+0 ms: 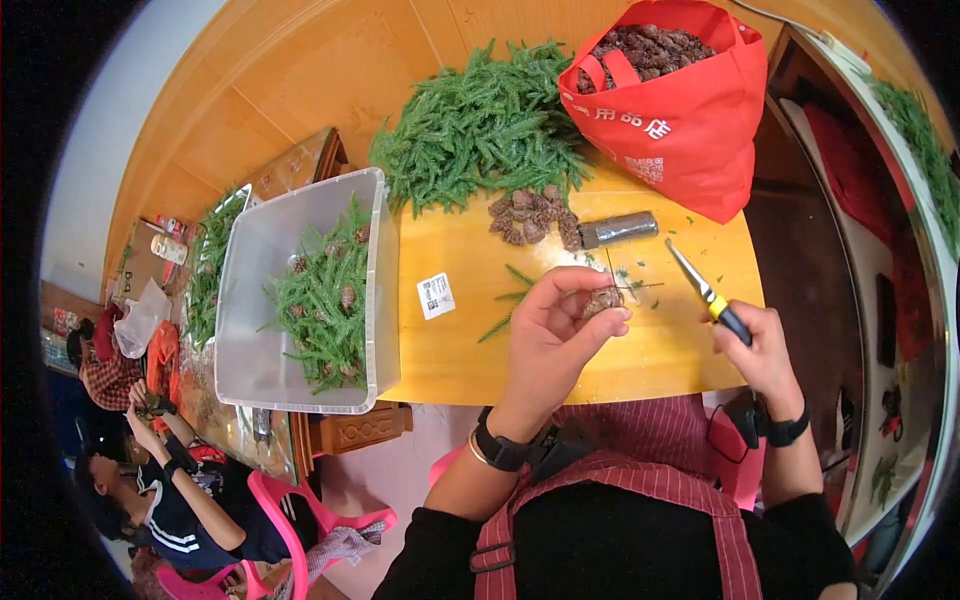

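Between the thumb and fingers of my left hand (560, 335) is a small brown pine cone (602, 301), with a thin dark wire sticking out of it to the right. My right hand (758, 345) grips pliers (716, 303) with long narrow jaws and yellow-and-black handles, jaws pointing up and left, apart from the cone. Just beyond my left hand lies a pile of loose pine cones (528, 213). Beside them is a grey wrapped cylinder (625, 228) with a dark end. A green sprig (508, 300) lies partly hidden behind my left hand.
A clear plastic bin (381, 290) of green sprigs with cones stands at the table's left. A heap of green sprigs (480, 130) and a red bag (690, 140) full of cones fill the far side. A white label (436, 296) lies on the table (450, 360). Another person (190, 500) works at left.
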### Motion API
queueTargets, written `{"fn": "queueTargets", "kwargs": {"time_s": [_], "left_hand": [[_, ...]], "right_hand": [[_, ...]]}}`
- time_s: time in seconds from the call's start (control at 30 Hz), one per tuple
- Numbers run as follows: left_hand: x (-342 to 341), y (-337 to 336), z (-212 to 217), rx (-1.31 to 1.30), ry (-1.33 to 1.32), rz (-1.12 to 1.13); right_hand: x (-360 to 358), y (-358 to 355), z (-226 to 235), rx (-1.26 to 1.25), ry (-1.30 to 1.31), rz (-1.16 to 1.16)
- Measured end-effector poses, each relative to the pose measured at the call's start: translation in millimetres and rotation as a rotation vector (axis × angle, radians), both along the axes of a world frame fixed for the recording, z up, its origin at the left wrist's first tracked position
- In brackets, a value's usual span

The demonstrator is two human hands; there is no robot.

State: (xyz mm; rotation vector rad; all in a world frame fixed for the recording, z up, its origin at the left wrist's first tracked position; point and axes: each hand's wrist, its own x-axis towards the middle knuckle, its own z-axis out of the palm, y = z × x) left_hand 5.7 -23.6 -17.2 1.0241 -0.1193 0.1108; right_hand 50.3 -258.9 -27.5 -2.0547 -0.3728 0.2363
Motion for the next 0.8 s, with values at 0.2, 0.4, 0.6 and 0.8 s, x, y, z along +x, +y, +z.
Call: {"fn": "queueTargets", "kwargs": {"time_s": [0.2,0.4,0.6,0.8], "left_hand": [[2.1,-7.0,0.8,0.039,-0.011,0.099],[1.0,-7.4,-1.1,0.120,-0.103,0.126],[1.0,-8.3,2.6,0.155,-0.114,0.148],[0.0,-8.6,2.0,0.147,-0.130,0.161]], "right_hand": [[-8.8,12.2,24.7,-0.063,-0.333,0.231],[-11.0,20.8,27.4,-0.049,-0.441,0.232],[-13.2,23.7,27.4,-0.040,-0.453,0.180],[-12.8,24.5,25.9,-0.053,-0.469,0.181]]}}
